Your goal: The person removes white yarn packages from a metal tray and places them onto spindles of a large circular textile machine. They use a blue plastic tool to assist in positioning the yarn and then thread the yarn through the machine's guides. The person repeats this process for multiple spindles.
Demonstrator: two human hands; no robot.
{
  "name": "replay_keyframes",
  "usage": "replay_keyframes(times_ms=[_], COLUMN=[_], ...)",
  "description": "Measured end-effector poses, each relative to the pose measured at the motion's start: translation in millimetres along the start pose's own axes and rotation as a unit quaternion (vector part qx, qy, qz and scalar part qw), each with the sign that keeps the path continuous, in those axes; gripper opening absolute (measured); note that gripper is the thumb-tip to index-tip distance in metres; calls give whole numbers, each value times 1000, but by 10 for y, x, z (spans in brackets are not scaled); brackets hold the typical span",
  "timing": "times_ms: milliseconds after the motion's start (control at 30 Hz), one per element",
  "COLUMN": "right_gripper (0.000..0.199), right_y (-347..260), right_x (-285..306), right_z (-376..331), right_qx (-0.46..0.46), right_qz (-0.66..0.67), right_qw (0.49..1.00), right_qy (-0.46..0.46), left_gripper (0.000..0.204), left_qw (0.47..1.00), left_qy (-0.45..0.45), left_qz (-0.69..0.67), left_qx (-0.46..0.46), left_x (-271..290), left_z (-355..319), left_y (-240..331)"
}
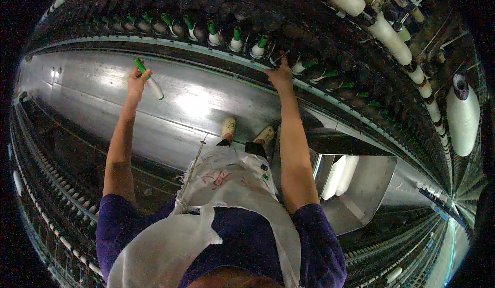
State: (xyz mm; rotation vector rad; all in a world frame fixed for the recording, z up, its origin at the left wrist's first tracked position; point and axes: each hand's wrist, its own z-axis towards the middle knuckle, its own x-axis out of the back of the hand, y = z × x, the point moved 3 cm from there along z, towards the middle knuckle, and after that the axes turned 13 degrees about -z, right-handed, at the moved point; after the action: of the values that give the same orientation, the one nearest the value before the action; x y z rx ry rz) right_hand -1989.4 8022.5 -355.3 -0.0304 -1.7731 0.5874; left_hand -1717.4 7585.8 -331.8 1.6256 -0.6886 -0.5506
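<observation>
My left hand [136, 81] is closed around a bobbin [153, 86] with a green top and white yarn, held tilted over the metal floor. On the far side, my right hand [281, 76] reaches to the machine's rail. Its thumb and a finger are spread apart, the finger stretched toward a spindle place between two bobbins; I see nothing in its grip, though the other fingers are partly hidden. Just left of it stands a white bobbin with a green top [259, 47]. To its right another green-topped bobbin [304, 66] leans outward in the same row.
A long pale rail [206, 52] runs along the row. Large white yarn rolls [394, 39] hang above at the right, with a big yarn cone [463, 117] nearby. A metal bin [368, 185] holding white rolls stands right of my legs. Another machine row [67, 195] lies behind left.
</observation>
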Motion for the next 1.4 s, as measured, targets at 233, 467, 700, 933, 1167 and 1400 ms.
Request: replay_keyframes(times_ms=[233, 467, 700, 933, 1167, 1400], right_gripper=[53, 24, 18, 17, 16, 21], right_y=[-126, -226, -162, -350, -876, -1138], right_x=[273, 309, 522, 1402, 2451, 3407], right_z=[-301, -248, -659, -885, -1014, -1168], right_qx=[6, -115, 32, -94, -36, 93], right_qz=[-214, -140, -72, 388, 418, 499], right_qw=[976, 973, 979, 917, 908, 856], right_qy=[-39, 143, 187, 10, 21, 104], left_gripper=[38, 53, 44, 32, 30, 33], left_qw=[989, 995, 980, 915, 934, 973], left_qy=[-42, -58, -174, -315, -244, -129], left_qz=[140, 47, 92, -162, -40, 116], left_qx=[-27, -60, 21, -194, -258, -155], left_x=[-44, -419, -840, -2652, -3794, -4232], left_z=[122, 158, -208, -1309, -1006, -965], left_y=[-42, 64, 947, 1870, 1782, 593])
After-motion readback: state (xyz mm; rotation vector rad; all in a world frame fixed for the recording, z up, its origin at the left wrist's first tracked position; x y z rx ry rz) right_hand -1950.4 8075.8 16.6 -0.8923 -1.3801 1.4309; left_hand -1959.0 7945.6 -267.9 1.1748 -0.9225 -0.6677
